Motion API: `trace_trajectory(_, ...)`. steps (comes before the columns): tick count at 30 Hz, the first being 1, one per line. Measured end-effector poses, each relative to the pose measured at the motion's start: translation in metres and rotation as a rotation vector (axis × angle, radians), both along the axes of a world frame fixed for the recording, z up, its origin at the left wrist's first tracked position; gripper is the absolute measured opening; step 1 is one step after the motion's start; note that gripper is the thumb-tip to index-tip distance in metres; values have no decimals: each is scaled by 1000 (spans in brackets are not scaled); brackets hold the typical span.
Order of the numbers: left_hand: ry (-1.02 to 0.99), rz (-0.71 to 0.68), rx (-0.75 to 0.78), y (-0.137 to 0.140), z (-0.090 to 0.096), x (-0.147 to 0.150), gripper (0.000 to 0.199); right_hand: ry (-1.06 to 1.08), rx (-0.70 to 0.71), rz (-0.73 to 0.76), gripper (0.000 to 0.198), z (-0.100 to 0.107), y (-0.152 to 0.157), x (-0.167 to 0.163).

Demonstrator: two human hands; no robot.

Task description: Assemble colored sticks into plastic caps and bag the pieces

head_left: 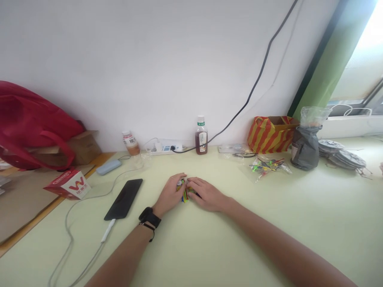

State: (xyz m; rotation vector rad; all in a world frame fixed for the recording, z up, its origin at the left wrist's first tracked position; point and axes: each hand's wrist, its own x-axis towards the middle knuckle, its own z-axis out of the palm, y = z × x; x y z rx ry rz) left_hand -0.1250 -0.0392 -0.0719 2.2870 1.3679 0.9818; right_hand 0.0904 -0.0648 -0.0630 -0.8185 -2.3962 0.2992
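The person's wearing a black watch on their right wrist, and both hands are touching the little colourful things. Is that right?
Almost: the black watch is on the left wrist, as the head view shows. The left hand and right hand do touch the little colourful things.

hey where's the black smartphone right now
In the head view, the black smartphone lies on the table left of your left hand, with a white cable connector at its near end.
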Motion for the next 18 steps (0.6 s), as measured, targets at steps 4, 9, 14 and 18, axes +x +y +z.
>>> trace_trajectory(4,74,-57,-18,-1,-2,1,28,4,-34,-51,22,4,-10,14)
trace_trajectory(9,77,-107,-49,2,3,3,26,-14,-105,-117,25,4,-37,43)
trace_trajectory(14,100,-75,87,4,17,9,29,6,-189,-189,45,3,-57,74)
trace_trajectory(18,105,-41,190,-15,29,19,33,-5,-291,-276,82,3,-53,95)
